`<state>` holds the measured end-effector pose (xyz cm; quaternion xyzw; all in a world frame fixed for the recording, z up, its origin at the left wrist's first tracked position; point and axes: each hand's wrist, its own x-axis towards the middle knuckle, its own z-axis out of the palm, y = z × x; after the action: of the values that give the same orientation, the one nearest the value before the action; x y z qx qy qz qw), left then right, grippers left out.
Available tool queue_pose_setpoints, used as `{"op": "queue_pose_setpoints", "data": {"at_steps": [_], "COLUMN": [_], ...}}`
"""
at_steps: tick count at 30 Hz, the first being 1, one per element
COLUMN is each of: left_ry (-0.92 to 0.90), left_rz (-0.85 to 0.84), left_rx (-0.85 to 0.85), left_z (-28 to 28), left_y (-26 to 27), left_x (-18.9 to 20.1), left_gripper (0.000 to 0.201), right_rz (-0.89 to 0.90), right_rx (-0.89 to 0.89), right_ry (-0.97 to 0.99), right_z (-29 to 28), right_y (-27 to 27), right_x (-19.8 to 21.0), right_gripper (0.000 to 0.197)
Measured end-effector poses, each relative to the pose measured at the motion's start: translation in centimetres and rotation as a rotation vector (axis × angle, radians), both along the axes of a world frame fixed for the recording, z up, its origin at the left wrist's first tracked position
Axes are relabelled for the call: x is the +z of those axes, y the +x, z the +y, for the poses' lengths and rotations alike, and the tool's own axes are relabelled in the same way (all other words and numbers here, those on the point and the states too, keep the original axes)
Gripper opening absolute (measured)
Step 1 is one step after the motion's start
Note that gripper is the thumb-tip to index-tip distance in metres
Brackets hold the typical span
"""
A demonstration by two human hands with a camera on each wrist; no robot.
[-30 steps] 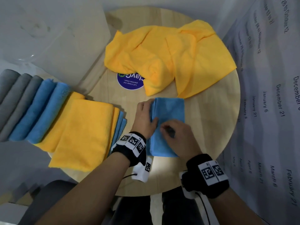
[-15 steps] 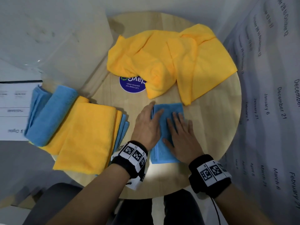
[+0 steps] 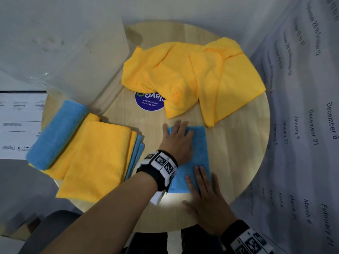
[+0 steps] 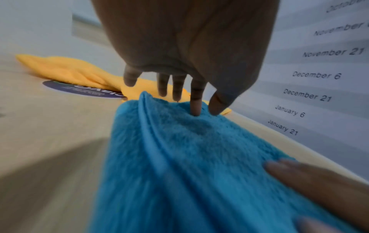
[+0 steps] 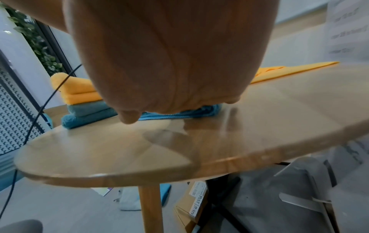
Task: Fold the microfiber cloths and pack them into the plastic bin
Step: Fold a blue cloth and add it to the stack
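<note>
While flat, hands point(image 3: 177, 142) on blue cloth point(image 3: 199, 154)

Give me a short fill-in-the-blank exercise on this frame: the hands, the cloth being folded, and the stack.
1. Both hands press flat on a folded ____ cloth.
2. The left hand lies on the cloth's ____ end, the right hand on its near end.
3. The unfolded cloths at the table's far side are ____.
4. A rolled blue cloth lies on the ____ stack.

Missing words: blue; far; yellow; folded
</note>
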<state>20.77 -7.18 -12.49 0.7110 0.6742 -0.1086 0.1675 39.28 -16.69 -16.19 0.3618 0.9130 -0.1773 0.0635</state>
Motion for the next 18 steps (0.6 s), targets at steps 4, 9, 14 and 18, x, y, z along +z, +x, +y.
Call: {"op": "queue_pose_setpoints", "data": {"at_steps": [4,9,14,18], "left_ry": [-0.035,-0.246,-0.211,0.051], "left_rz": [-0.119,-0.103,-0.337,-0.448], "left_rx": [0.018,0.054,0.056,-0.038], "left_z": [3.0,5.2,5.4,2.6], "left_y": [0.8,0.2,-0.8,-0.5], "left_x": [0.5,1.2,6.6,14.3], "left_gripper": [0.043,0.046,0.031,0.026], "right_rz": [-0.017,0.426,0.734,0.716], "right_rx": [0.024,-0.232,-0.782,-0.952], "right_ry": [-0.048,-0.258,-0.824,-1.372], "right_z": [-0.1,2.4,6.2,8.6], "right_y": [-0.2,0.7,1.7,0.2], "right_x": [0.1,2.5,6.9,9.2], "right_gripper": [0.076,0.048,0.085,0.104]}}
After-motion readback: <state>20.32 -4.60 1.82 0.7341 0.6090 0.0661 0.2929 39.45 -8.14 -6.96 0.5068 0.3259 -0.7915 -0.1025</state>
